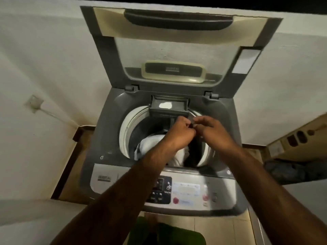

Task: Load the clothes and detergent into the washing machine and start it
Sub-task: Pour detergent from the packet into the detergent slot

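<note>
Standing over a grey top-loading washing machine with its glass-paned lid raised against the white wall. Reaching both bare arms across the silver control panel, above the round white-rimmed drum. Lying already inside the drum: soft white and dark clothes, crumpled in a loose heap. Projecting over the drum's far rim: a dark plastic detergent drawer, pulled open, with a small white patch, probably powder, in its tray.

Meeting just in front of that drawer: left hand curled nearly closed, right hand likewise, fingertips of both pinching a small dark item between them. Too small and blurred for telling what it is; possibly a cap or sachet, holding detergent.

Judging the handling: item light and small, likely slippery, best pinched at its edges and kept over the tray against spills. Drawer stiff but thin, best pushed shut squarely at its front face. Clothes limp and light, easily pressed lower in handfuls.
</note>
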A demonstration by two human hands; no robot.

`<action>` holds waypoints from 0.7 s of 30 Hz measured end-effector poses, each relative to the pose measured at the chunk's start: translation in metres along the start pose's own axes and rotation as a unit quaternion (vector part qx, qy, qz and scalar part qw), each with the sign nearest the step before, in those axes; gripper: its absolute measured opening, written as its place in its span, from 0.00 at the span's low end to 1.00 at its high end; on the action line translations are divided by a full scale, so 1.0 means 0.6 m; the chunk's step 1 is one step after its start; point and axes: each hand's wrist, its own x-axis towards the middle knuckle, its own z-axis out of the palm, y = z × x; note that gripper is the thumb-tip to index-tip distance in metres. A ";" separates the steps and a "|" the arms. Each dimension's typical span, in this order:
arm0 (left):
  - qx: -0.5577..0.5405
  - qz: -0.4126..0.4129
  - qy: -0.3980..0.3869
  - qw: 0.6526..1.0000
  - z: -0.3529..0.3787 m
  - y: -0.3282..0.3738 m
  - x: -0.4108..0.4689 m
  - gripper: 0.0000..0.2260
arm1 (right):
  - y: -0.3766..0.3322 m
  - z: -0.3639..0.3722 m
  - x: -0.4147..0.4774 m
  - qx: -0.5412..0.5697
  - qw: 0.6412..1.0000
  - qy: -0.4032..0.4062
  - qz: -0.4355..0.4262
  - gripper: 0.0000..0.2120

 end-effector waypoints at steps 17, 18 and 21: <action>-0.477 -0.194 0.091 0.852 -0.147 -0.115 0.234 0.09 | 0.038 0.146 0.220 0.355 0.906 0.045 0.226 0.09; -0.479 -0.186 0.104 0.852 -0.144 -0.119 0.238 0.11 | 0.038 0.146 0.225 0.355 0.906 0.054 0.224 0.09; -0.491 -0.157 0.125 0.848 -0.139 -0.123 0.246 0.22 | 0.037 0.144 0.238 0.354 0.907 0.095 0.207 0.13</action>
